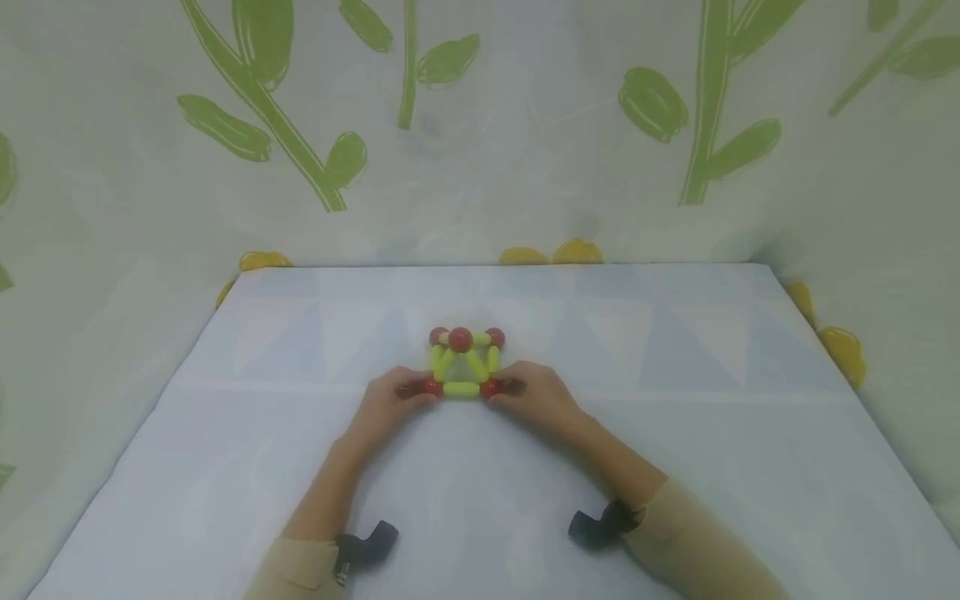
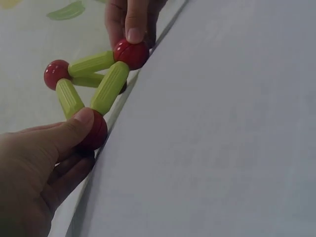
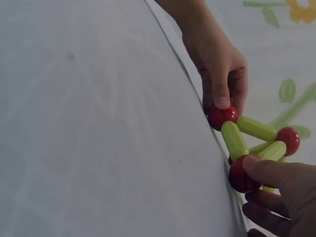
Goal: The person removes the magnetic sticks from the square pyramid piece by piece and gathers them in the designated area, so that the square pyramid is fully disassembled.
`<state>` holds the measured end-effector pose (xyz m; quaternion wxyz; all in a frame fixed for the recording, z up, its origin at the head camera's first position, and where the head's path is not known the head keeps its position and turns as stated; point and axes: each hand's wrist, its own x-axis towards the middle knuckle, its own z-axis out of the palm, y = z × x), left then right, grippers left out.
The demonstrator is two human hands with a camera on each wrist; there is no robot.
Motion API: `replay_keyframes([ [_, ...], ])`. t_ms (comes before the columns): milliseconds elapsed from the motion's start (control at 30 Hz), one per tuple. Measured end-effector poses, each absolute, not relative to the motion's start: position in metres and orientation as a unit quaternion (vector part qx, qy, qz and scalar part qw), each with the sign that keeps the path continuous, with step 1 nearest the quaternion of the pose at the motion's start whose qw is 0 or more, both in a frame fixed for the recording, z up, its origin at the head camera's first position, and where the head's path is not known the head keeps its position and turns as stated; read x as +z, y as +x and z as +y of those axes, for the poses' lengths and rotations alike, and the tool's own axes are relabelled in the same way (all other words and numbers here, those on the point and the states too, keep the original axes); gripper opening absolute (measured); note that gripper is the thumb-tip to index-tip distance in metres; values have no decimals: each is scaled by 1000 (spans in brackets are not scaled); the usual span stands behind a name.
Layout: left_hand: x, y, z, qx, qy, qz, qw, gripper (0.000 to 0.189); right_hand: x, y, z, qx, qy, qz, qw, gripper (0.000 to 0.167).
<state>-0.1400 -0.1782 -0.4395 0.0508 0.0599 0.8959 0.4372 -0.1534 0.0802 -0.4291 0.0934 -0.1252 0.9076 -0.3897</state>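
In the head view a small pyramid-like frame of yellow-green rods [image 1: 461, 389] and red balls [image 1: 461, 339] sits at the middle of the table. One ball stands at its top, with others at the base corners. My left hand [image 1: 392, 396] pinches the near left ball [image 2: 94, 132] between thumb and fingers. On the other side my right hand [image 1: 542, 398] pinches the near right ball [image 3: 244, 175] the same way. A single rod joins these two balls. In both wrist views the far base corners are partly hidden behind nearer rods and balls.
The table [image 1: 480, 500] has a pale cloth with faint triangle patterns. Behind and beside it rise light walls [image 1: 525, 150] painted with green leaves and yellow shapes. A dark strap with a mount [image 1: 366, 546] is on the left wrist, and a similar mount [image 1: 602, 527] is on the right.
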Motion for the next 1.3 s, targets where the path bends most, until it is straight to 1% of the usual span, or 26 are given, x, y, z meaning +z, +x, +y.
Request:
replay_keyframes([
  [233, -440, -134, -154, 435, 104, 894, 28, 39, -427, -143, 103, -375, -89, 918, 95, 38],
  [633, -441, -134, -126, 407, 165, 898, 18, 40, -427, -129, 137, -393, -81, 911, 101, 37],
  [733, -441, -133, -120, 405, 180, 896, 25, 40, -428, -123, 145, -393, -83, 911, 95, 36],
  [967, -439, -130, -106, 421, 216, 879, 63, 40, -424, -108, 166, -385, -99, 915, 66, 35],
  [1067, -438, -128, -104, 431, 224, 871, 75, 38, -423, -103, 171, -388, -105, 913, 63, 35],
  [1167, -437, -128, -101, 440, 233, 864, 76, 32, -422, -101, 175, -389, -106, 913, 67, 35],
  [1300, -440, -130, -97, 448, 245, 858, 59, 25, -421, -99, 178, -387, -110, 913, 70, 35],
])
